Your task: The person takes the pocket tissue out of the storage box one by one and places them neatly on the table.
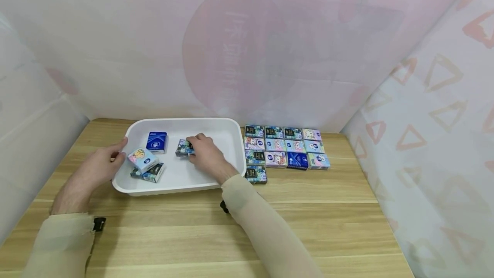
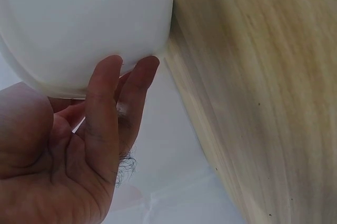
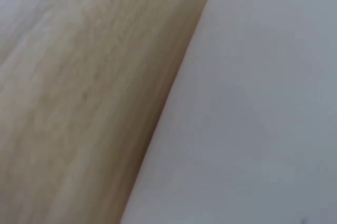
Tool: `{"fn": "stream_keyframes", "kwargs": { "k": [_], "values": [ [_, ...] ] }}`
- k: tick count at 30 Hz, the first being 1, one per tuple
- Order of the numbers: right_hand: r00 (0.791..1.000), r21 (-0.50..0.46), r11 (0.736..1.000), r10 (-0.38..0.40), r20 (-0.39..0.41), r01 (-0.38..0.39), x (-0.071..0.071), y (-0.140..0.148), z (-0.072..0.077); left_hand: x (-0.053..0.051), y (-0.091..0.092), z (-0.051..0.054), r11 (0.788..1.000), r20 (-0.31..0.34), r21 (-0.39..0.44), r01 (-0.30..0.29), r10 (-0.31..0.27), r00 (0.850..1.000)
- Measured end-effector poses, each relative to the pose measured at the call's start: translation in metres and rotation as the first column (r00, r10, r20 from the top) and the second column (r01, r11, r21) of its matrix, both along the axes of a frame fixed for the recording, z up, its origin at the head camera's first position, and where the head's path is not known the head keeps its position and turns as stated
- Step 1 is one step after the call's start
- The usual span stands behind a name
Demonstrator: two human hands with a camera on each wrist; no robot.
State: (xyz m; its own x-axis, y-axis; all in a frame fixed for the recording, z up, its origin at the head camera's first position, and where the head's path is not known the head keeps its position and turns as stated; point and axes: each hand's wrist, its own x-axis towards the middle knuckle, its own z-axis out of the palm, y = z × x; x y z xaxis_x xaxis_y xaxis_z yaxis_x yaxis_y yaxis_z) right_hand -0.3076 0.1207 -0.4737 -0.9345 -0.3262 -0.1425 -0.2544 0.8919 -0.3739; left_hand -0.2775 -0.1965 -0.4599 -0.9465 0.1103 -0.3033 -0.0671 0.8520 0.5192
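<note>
A white plastic tray (image 1: 181,185) stands on the wooden table in the head view. At its left end my left hand (image 1: 99,162) grips the rim; the left wrist view shows the left hand (image 2: 79,145) with fingertips against the tray's outer wall (image 2: 105,19). Inside the tray, my right hand (image 1: 208,155) holds a dark floral tissue pack (image 1: 183,147) by its right end, fingertips partly hidden. To the left lie a blue tissue pack (image 1: 156,142) and a light cartoon tissue pack (image 1: 143,159), which rests on dark floral packs (image 1: 154,173).
Right of the tray, several tissue packs (image 1: 275,144) lie in close rows on the table (image 1: 308,209), the leftmost near the tray's wall. A printed sheet (image 1: 239,55) hangs behind. The right wrist view shows only the wooden surface and the white wall (image 3: 237,108).
</note>
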Motion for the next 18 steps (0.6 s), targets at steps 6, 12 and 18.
{"fn": "stream_keyframes", "kwargs": {
  "k": [6,12,18],
  "values": [
    [1.000,-0.063,0.998,-0.015,0.017,0.016,0.005,0.020,0.008,0.001,0.000,0.001,1.000,0.006,-0.001,-0.001,0.001,1.000],
    [0.999,-0.133,0.990,-0.037,0.030,0.041,0.011,0.043,0.022,0.002,0.000,0.003,1.000,0.010,0.004,-0.002,0.002,1.000],
    [0.999,-0.161,0.986,-0.040,0.025,0.044,0.017,0.066,0.038,0.002,-0.001,0.004,1.000,0.004,0.006,0.002,-0.002,1.000]
  ]
}}
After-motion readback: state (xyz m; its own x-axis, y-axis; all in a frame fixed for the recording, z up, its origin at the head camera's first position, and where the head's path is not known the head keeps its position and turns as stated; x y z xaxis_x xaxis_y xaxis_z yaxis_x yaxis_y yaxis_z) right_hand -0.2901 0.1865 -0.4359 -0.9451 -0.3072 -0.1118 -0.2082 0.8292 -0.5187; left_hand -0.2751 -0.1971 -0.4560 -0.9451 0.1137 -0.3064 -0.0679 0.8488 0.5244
